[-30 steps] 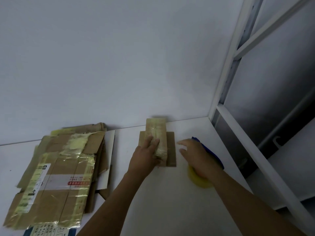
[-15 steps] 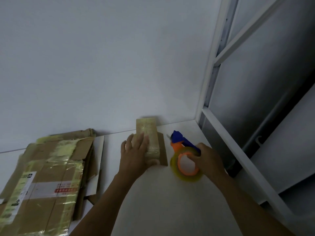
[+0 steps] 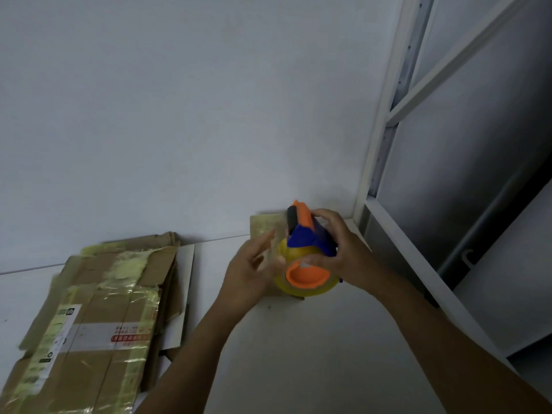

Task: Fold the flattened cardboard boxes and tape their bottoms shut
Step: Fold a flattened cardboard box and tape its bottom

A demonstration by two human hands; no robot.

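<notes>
My right hand (image 3: 343,249) grips a tape dispenser (image 3: 304,237) with a blue and orange body and a yellowish tape roll (image 3: 307,282), held up above the white table (image 3: 298,354). My left hand (image 3: 248,273) is blurred, fingers spread and loose, right beside the roll on its left; whether it touches the tape I cannot tell. A small taped cardboard box (image 3: 263,225) lies behind both hands near the wall, mostly hidden by them. A stack of flattened cardboard boxes (image 3: 89,324) lies on the table's left side.
A white wall (image 3: 179,115) rises behind the table. A white metal shelf frame (image 3: 385,144) stands at the right, its lower rail running along the table's right edge.
My right hand has lifted the tape dispenser up and turned it over the small box. My left hand has come off the box and moved to the roll.
</notes>
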